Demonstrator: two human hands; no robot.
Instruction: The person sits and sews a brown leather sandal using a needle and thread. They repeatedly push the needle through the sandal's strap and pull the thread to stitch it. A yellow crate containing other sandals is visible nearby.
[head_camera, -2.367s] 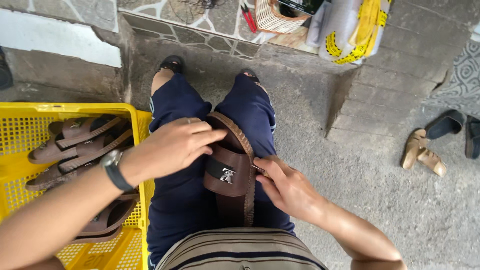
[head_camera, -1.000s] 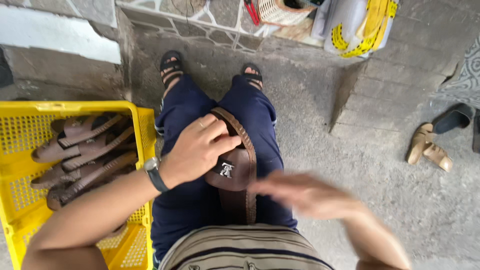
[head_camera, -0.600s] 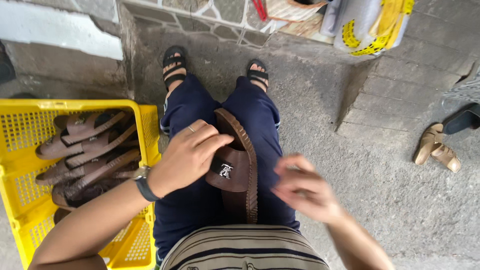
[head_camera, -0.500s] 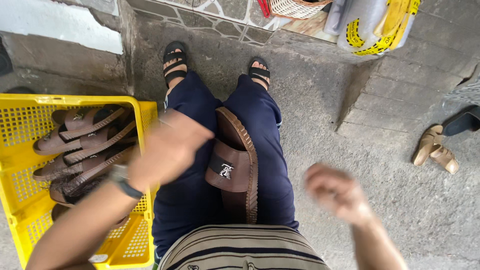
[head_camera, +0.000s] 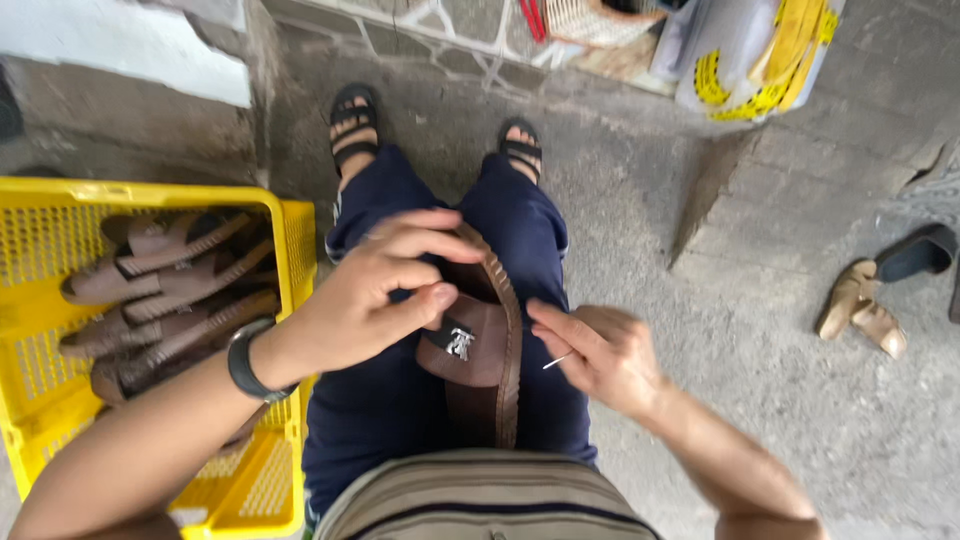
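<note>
Head view, looking down at a seated person's lap. At centre frame a brown leather slide sandal with a stitched rim and a small metal emblem on its strap (head_camera: 478, 345) lies lengthwise along the dark blue trousers (head_camera: 400, 420), toe toward the feet, so that the thighs serve as a work surface and the strap faces up.

The left hand (head_camera: 375, 290), entering from the lower left with a black wristband (head_camera: 243, 360), curls over the sandal's upper left edge; thumb and forefinger close on the strap beside the emblem, apparently to hold it steady. The right hand (head_camera: 600, 355), entering from the lower right, rests against the sandal's right rim with fingers pinched shut on a thin silver needle-like pin (head_camera: 556, 361), its tip angled toward the sole edge. Whether a thread trails from it cannot be told.

At the left of the frame a yellow perforated plastic crate (head_camera: 40, 380) stands touching the left leg, within arm's reach, and holds several more brown sandals (head_camera: 160, 290) stacked on their sides. At the top, the person's feet in black strapped sandals (head_camera: 355, 120) rest on rough concrete ground (head_camera: 700, 300). At the right edge, well apart, lie a pair of tan slippers (head_camera: 860, 310) and a dark slipper (head_camera: 915, 250); a grey sack with yellow markings (head_camera: 760, 50) sits at upper right.
</note>
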